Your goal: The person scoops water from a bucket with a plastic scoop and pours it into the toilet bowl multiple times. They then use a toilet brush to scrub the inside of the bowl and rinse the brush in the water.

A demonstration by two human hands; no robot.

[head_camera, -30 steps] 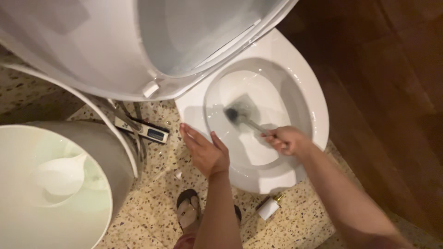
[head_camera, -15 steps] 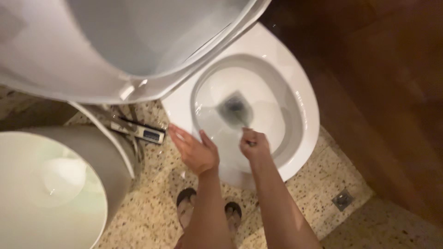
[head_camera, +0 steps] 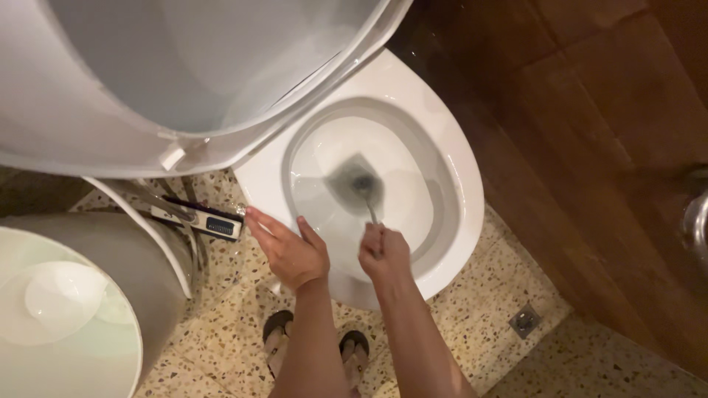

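Over the front rim of the toilet bowl, the right hand is clenched around the thin handle of a toilet brush. The handle runs up and away from the fist, and the dark brush head sits down in the water at the bottom of the bowl, over the drain opening. The head looks blurred, so its bristles cannot be made out.

Just to the left, the left hand is released, fingers stretched out and slightly spread, holding nothing. It hangs beside the bowl's left front edge, near the rim; whether it touches the porcelain cannot be told. Its fingertips point toward a small dark-and-white hand brush lying on the floor next to a hose.

Above, the raised seat and lid fill the upper left of the view. A large white bucket of water stands at the lower left, with a white dipper floating in it. Two sandalled feet stand on the speckled terrazzo floor, and a square floor drain lies to the right, close to the dark wooden wall.
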